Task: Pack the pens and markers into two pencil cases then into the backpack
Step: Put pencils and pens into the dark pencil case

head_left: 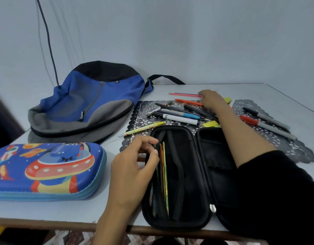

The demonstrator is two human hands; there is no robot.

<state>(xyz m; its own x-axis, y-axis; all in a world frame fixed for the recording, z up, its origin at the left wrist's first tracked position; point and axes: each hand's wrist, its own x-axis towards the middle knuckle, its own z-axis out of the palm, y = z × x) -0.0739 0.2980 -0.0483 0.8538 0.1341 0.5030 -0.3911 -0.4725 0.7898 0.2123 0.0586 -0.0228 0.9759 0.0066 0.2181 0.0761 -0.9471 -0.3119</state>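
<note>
Now | black case (pixel 191 149) open, pens (pixel 164 175) inside | left hand (pixel 130 174) pinches its edge | right hand (pixel 212 101) grip unclear

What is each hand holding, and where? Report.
Left hand pinches the case at its left rim, near the far corner. Right hand lies on the pens, fingertips at a red pen; a grip cannot be told.

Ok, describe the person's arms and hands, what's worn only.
The left hand and right hand are bare: no gloves, rings or watch visible. A black sleeve covers the right upper arm, forearm bare. No sleeve shows on the left forearm.
</note>
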